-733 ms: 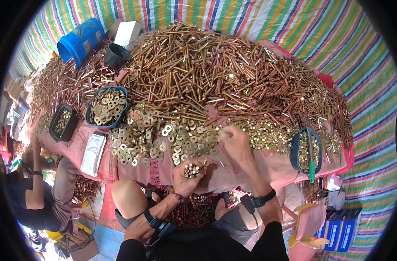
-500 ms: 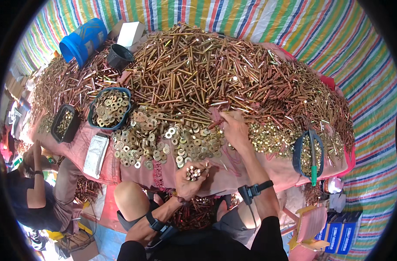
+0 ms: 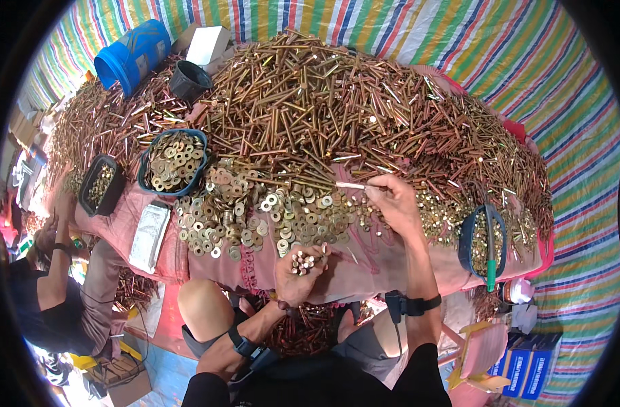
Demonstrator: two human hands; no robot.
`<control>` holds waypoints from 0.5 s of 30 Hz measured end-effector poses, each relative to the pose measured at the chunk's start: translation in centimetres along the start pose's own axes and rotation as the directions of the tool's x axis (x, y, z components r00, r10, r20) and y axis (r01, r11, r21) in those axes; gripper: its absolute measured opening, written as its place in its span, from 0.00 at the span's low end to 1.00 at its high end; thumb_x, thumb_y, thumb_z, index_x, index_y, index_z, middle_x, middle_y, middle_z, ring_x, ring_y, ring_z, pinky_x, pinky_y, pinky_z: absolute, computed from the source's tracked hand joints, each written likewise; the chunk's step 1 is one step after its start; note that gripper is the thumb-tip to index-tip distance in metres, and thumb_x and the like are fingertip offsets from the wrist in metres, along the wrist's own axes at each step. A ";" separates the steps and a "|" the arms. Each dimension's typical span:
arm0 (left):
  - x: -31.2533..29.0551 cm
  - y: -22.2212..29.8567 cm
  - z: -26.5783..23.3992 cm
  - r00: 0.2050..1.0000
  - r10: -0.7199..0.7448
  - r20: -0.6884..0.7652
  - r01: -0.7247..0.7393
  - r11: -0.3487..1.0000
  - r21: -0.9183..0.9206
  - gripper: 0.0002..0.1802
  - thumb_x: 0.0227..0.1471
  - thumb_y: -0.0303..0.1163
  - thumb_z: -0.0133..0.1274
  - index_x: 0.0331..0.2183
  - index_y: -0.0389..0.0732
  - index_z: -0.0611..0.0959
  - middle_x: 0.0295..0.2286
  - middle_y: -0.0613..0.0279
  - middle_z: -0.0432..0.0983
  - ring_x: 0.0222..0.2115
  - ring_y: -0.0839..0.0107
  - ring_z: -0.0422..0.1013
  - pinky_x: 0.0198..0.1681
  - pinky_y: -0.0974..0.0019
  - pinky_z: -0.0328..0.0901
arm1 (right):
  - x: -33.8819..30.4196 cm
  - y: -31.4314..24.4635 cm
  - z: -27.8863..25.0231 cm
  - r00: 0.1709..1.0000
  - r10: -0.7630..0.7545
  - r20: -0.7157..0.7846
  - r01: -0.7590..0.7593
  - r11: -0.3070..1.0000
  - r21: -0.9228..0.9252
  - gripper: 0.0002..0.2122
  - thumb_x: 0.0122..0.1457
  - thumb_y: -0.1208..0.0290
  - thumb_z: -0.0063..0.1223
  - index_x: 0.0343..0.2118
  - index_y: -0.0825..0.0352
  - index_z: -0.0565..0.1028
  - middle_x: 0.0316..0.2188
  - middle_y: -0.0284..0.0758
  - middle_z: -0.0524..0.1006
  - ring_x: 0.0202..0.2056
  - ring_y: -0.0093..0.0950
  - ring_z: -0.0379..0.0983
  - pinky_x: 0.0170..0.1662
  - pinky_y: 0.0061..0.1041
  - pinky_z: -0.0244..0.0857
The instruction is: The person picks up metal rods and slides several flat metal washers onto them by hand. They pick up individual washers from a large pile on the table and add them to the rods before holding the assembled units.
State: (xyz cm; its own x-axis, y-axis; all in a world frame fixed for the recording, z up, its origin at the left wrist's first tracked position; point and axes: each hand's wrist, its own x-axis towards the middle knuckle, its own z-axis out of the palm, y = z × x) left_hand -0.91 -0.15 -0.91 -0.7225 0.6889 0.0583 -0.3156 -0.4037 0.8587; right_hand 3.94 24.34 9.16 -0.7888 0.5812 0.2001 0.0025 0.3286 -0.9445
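My left hand [image 3: 295, 285] is closed around a bundle of bolts [image 3: 303, 262], their ends pointing up. My right hand [image 3: 399, 205] pinches one long bolt [image 3: 350, 185] that sticks out to the left from the fingertips. Beyond both hands rises a large heap of loose copper-coloured bolts [image 3: 289, 102]. Flat round washers [image 3: 218, 214] lie spread to the left of my right hand and beyond my left. Small brassy nuts [image 3: 439, 216] are scattered to the right of my right hand.
At left stand a blue tub of washers [image 3: 143, 183], a dark tub of nuts [image 3: 86, 203] and a silver packet [image 3: 149, 237]. A blue bucket [image 3: 130, 57] and black pot [image 3: 190, 81] rest on the heap. A nut basket [image 3: 464, 251] stands right. Another person [image 3: 52, 285] works far left.
My right hand has drawn back from the heap, toward me and to the right, with a bolt now showing in its fingers. The left hand keeps its bundle in nearly the same place.
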 end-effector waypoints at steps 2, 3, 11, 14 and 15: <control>0.2 0.1 0.0 0.999 0.038 -0.023 -0.039 0.999 -0.025 0.11 0.49 0.11 0.57 0.36 0.34 0.78 0.38 0.57 0.81 0.38 0.73 0.76 0.45 0.69 0.70 | -1.2 -2.2 -0.4 0.994 0.097 0.044 -0.100 0.993 0.058 0.05 0.61 0.76 0.61 0.39 0.68 0.80 0.27 0.25 0.77 0.28 0.11 0.69 0.30 0.15 0.64; 0.0 0.2 -0.2 0.999 0.041 -0.031 -0.042 0.999 -0.021 0.11 0.49 0.11 0.57 0.36 0.34 0.78 0.38 0.57 0.81 0.38 0.73 0.76 0.45 0.69 0.70 | -1.8 -2.8 -0.2 0.990 0.110 0.084 -0.116 0.990 0.078 0.06 0.61 0.75 0.61 0.39 0.68 0.80 0.27 0.25 0.78 0.28 0.12 0.69 0.30 0.15 0.64; 0.0 0.1 0.0 0.997 0.060 0.045 -0.067 0.980 0.190 0.11 0.51 0.11 0.58 0.36 0.34 0.78 0.38 0.56 0.79 0.34 0.71 0.75 0.39 0.67 0.72 | -4.6 -5.6 1.0 0.965 0.101 0.242 -0.056 0.981 -0.187 0.09 0.55 0.67 0.67 0.31 0.68 0.82 0.25 0.27 0.77 0.28 0.14 0.69 0.32 0.18 0.63; 0.1 0.3 0.0 0.990 0.102 0.099 -0.120 0.974 0.193 0.12 0.50 0.10 0.58 0.36 0.34 0.78 0.38 0.56 0.79 0.34 0.71 0.75 0.39 0.67 0.72 | -5.0 -6.4 1.3 0.969 0.093 0.228 -0.041 0.974 -0.221 0.09 0.55 0.67 0.67 0.30 0.69 0.81 0.25 0.28 0.77 0.27 0.15 0.69 0.31 0.19 0.63; 0.0 0.3 -0.1 0.986 0.123 0.113 -0.151 0.949 0.277 0.12 0.49 0.11 0.58 0.36 0.34 0.78 0.37 0.56 0.79 0.34 0.71 0.75 0.39 0.67 0.72 | -5.1 -6.5 1.6 0.974 0.065 0.217 -0.013 0.972 -0.234 0.09 0.56 0.67 0.66 0.30 0.69 0.81 0.25 0.29 0.77 0.26 0.15 0.69 0.30 0.20 0.63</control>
State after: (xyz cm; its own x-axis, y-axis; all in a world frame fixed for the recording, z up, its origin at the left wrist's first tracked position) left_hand -1.09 -0.32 -0.75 -0.6815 0.6976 0.2211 -0.0203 -0.3200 0.9472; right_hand 6.97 18.00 13.85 -0.9015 0.4259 0.0767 0.1565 0.4861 -0.8598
